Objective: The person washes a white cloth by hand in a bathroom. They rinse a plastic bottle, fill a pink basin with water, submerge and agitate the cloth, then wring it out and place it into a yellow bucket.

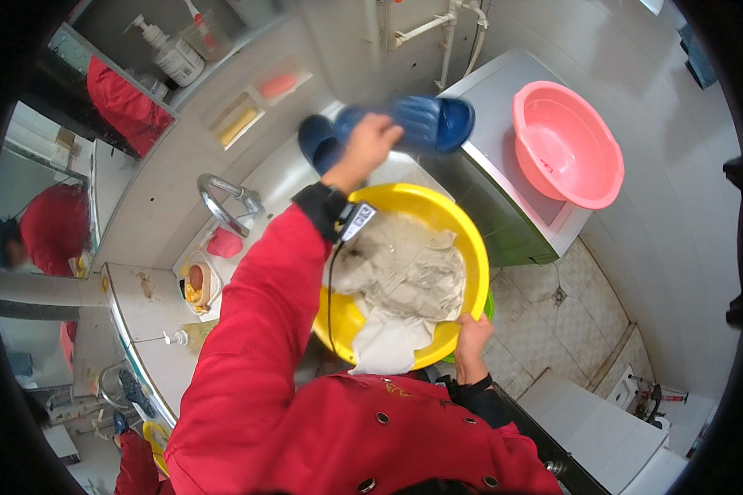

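My left hand (pixel 371 145), slightly blurred, grips a blue plastic slipper (pixel 430 124) across its middle, above the back of the sink. Beside it another dark blue slipper (pixel 317 139) stands tilted at the sink's edge. With its fingers around the rim, my right hand (pixel 472 343) holds a yellow plastic basin (pixel 472 247) at its lower right. Wet whitish cloth (pixel 408 266) lies bunched in the basin, and one flap (pixel 387 346) hangs over the near rim. The basin hides part of the sink (pixel 278 173).
A chrome faucet (pixel 226 201) rises left of the basin. A pink basin (pixel 569 148) rests on a washing-machine-like cabinet (pixel 483 93) at the right. The counter holds a pump bottle (pixel 192 336) and a soap dish (pixel 198 288). Mirrors (pixel 43 216) line the left wall.
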Motion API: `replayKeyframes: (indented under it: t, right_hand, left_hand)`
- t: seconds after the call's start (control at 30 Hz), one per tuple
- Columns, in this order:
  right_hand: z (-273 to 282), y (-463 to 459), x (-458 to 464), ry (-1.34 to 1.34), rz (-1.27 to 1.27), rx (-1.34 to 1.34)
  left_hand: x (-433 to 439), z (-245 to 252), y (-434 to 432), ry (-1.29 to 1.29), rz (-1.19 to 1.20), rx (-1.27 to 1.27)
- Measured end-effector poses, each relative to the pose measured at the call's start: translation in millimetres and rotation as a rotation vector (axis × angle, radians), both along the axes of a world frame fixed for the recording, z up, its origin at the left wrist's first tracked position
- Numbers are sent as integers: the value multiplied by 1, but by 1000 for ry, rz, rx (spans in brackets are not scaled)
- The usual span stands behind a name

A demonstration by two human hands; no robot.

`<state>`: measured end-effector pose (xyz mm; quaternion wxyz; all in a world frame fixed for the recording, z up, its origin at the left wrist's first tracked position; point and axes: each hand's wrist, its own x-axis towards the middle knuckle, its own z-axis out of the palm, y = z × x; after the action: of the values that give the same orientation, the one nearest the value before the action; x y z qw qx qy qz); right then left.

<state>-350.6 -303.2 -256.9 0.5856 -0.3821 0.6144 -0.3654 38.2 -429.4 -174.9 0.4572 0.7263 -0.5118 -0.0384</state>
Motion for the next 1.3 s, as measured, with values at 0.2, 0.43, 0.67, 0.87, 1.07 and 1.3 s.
replayKeyframes:
  t: [0.2,0.43,0.67,0.87,1.07,1.3]
  right_hand:
    - [-4,-69,17,103,28,-121]
    - [-17,-134,52,266,66,-179]
    - [16,-122,67,769,147,-946]
    - [52,-47,86,777,1316,-804]
    - [48,-67,91,682,1019,-873]
    - [115,-73,97,-119,467,-613]
  left_hand:
    - [12,46,115,715,94,-143]
    - [-46,32,205,1186,275,-289]
    - [-85,30,230,1319,417,-262]
    - [-91,30,233,1634,257,-329]
    - [-89,30,245,1914,42,-480]
    - [-109,51,240,1439,193,-337]
